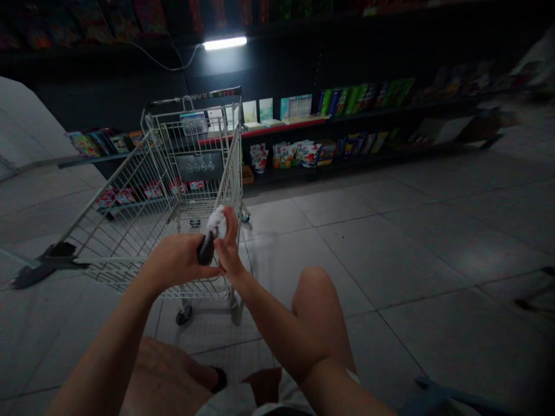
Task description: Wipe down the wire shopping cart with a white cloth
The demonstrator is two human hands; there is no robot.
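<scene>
A wire shopping cart [125,231] stands before me, its front end toward me. My left hand [177,260] is closed around the dark corner bumper [206,249] at the cart's near right corner, the thumb below it. Just to the right, my right hand [229,245] has its fingers bent around a white crumpled wad [217,222], tissue or cloth; I cannot tell which. The wad is pressed to the cart's top rim beside the bumper. Another dark corner bumper [63,251] sits at the near left corner, with a dark blurred item hanging by it.
Behind the cart runs a dark shelf [286,122] with books, green packs [355,99] and colourful bags [307,155]. A lit tube lamp [225,43] hangs above. Grey tiled floor [390,248] stretches right. My bent knee [318,289] is close to my right forearm.
</scene>
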